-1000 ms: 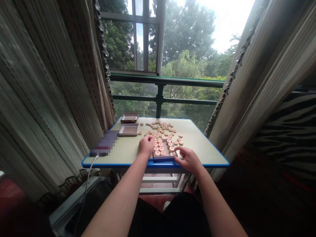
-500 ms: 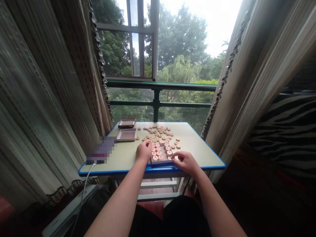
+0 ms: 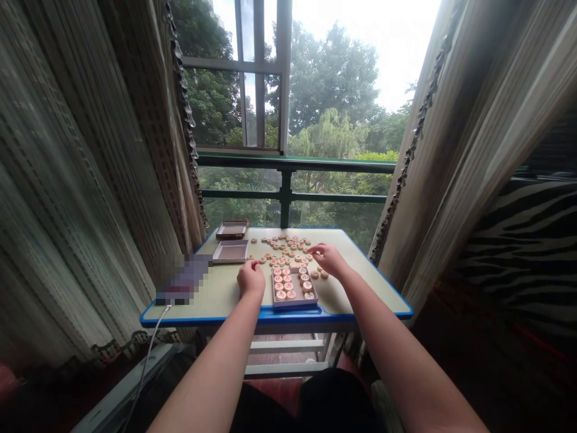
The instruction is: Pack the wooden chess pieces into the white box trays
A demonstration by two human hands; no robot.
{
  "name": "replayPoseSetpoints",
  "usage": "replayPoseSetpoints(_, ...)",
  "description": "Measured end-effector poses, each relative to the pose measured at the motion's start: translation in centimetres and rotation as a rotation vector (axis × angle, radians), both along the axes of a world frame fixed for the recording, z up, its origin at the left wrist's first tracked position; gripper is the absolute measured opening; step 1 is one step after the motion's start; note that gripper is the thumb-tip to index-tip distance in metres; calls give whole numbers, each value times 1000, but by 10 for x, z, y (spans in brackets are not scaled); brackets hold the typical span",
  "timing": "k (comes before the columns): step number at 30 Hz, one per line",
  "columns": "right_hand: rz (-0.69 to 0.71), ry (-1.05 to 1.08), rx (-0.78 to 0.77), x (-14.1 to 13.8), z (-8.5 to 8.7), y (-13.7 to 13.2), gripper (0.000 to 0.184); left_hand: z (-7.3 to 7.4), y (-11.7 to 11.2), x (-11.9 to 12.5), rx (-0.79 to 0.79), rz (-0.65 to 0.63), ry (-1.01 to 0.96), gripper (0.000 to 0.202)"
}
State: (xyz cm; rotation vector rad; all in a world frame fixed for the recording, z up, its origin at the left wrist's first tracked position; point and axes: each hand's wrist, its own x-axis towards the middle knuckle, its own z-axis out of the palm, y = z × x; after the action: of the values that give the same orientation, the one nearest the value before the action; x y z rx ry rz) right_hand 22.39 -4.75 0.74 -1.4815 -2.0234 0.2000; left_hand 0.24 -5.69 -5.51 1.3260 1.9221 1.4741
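Loose discs (image 3: 294, 247): around frame centre; probably light, hard, smooth; best pinched by the rim.
Shallow box (image 3: 295, 302): lower centre, part-filled with discs; thin-walled, likely crushable, so hold opposite sides.
Left hand (image 3: 251, 279): left of the box, fingertips together.
Right hand (image 3: 330, 260): by the loose discs, fingers outstretched; contact unclear.
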Motion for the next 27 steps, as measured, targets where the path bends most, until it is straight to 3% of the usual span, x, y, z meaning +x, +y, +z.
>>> replayPoseSetpoints(5,68,-30,-43,-19,-11,32,17,-7,8,-5,8,-8,-213,22)
replayPoseSetpoints(13,50,46,-298,-5,-29,41,20,-5,8,0,29,68,-7,18)
replayPoseSetpoints(18,27,75,-361,-6,-32,38,21,-5,8,-1,8,92,-39,19)
replayPoseSetpoints(23,17,79,-363,-7,-34,36,24,-3,6,0,4,80,-10,19)
replayPoseSetpoints(27,83,-98,-204,-20,-26,45,29,3,3,3,-4,101,61,19)
